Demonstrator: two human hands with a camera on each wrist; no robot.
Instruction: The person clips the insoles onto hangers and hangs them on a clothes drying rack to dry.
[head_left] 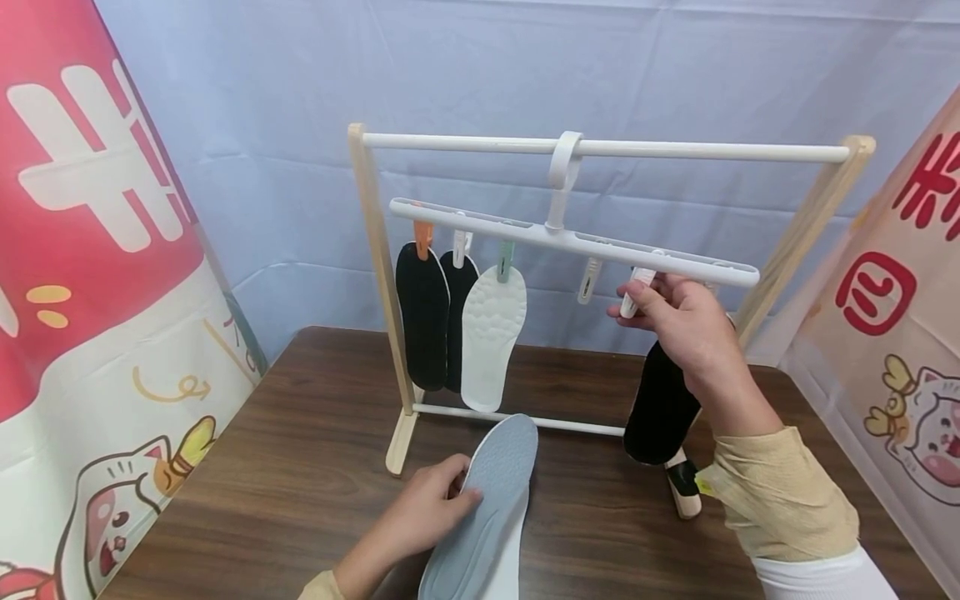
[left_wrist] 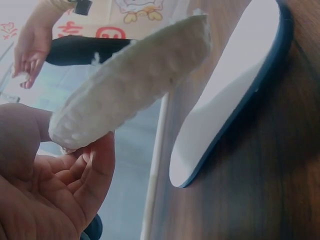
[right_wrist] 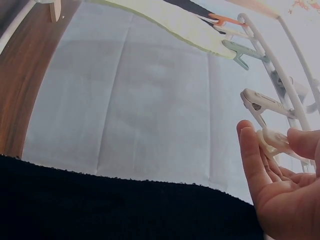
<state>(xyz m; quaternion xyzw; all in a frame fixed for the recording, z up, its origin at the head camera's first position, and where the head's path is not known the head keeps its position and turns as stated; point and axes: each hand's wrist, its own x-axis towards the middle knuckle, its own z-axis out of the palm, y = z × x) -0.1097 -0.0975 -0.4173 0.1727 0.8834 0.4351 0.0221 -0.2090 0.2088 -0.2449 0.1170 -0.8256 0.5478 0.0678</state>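
Note:
My left hand [head_left: 422, 510] grips a grey insole [head_left: 489, 492] by its edge, its bumpy white underside showing in the left wrist view. On the table beside it lies another insole [left_wrist: 225, 95], white on top with a dark blue rim. Higher up, my right hand [head_left: 686, 325] pinches a white clip [head_left: 637, 292] under the white hanger [head_left: 570, 239]. A second white clip [head_left: 588, 281] hangs just left of that hand with nothing in it. Behind the right hand hangs a black insole [head_left: 660, 408], its top end hidden.
The hanger hooks over the top bar of a wooden rack [head_left: 375, 250] on the brown table [head_left: 292, 467]. At its left, two black insoles [head_left: 422, 317] and a white bumpy insole [head_left: 491, 333] hang from orange, white and green clips. Printed cloths stand on both sides.

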